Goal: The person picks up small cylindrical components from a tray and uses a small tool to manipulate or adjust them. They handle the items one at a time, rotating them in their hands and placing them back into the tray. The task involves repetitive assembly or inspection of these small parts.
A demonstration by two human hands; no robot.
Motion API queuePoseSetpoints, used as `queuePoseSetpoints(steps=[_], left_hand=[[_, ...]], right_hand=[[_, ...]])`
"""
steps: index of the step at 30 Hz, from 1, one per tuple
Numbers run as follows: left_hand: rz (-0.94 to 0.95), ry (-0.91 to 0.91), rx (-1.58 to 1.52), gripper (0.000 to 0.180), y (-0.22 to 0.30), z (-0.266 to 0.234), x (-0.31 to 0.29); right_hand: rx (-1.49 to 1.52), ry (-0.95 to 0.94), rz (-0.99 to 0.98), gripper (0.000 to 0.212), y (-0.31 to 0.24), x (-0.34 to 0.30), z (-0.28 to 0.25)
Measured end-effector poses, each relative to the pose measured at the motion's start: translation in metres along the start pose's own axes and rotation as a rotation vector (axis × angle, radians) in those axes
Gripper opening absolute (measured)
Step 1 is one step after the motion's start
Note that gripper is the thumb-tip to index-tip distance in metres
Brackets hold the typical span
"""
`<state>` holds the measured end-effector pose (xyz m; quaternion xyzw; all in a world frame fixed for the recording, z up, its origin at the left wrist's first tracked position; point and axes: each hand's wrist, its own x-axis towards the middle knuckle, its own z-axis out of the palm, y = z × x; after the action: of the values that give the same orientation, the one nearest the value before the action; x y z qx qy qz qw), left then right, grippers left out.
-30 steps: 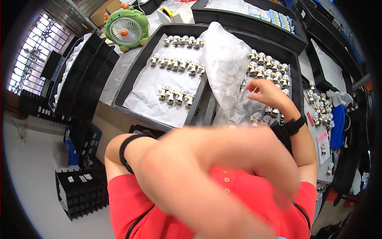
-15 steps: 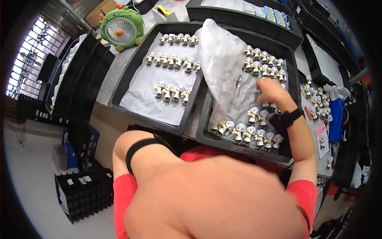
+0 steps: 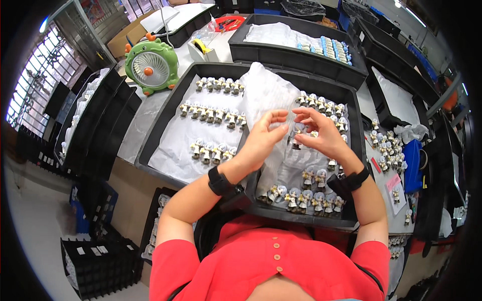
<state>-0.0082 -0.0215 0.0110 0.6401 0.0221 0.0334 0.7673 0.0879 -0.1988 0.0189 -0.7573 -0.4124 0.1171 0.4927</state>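
Observation:
Small grey-haired figurines with white-and-dark bodies stand in rows in two black trays. Over the right tray (image 3: 354, 165), my right hand (image 3: 324, 135) has its thumb and fingers curled around a figurine (image 3: 297, 136). Facing it from the left, my left hand (image 3: 262, 140) is empty, its fingers curved and thumb held apart, near the figurine without touching it. Beneath the hands lies a crumpled white sheet (image 3: 261, 90), folded back across the border of the trays. The left tray (image 3: 150, 145) is lined with white sheet and holds three rows of figurines.
A green fan (image 3: 150, 70) stands behind the left tray. Another black tray (image 3: 296, 57) with blue-and-white pieces sits at the back. To the right are loose figurines (image 3: 389, 148), a pink card (image 3: 394, 183) and a blue bin (image 3: 412, 165). Black crates (image 3: 100, 266) stand at lower left.
My left hand has gone from close before the camera to above the trays. My right hand has risen leftward from the right tray with a figurine. The view has tilted up.

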Motion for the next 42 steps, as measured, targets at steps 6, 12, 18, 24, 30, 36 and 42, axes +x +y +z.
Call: queuePoseSetpoints(steps=[6,12,18,24,30,36,42], left_hand=[[-0.136,-0.22,-0.321,0.045,-0.004,0.004,-0.002],[-0.124,-0.194,-0.422,0.06,0.002,0.002,-0.002],[-0.007,-0.171,-0.283,0.062,0.001,0.003,-0.003],[0.049,-0.143,-0.256,0.061,0.003,0.001,-0.003],[0.018,-0.122,-0.231,0.058,0.003,-0.001,-0.003],[-0.026,-0.132,-0.302,0.052,0.006,-0.001,-0.004],[-0.02,-0.111,-0.311,0.052,0.007,0.002,-0.004]], right_hand=[[0.456,0.009,-0.094,0.051,-0.009,-0.006,0.012],[0.532,0.038,-0.092,0.044,0.004,0.0,0.011],[0.534,0.021,-0.053,0.043,0.0,-0.001,0.01],[0.244,0.029,-0.159,0.075,0.003,-0.001,0.012],[0.06,0.027,-0.159,0.087,0.003,-0.002,0.018],[0.075,0.037,-0.153,0.084,0.003,-0.001,0.019],[0.11,0.045,-0.155,0.083,0.004,-0.001,0.02]])
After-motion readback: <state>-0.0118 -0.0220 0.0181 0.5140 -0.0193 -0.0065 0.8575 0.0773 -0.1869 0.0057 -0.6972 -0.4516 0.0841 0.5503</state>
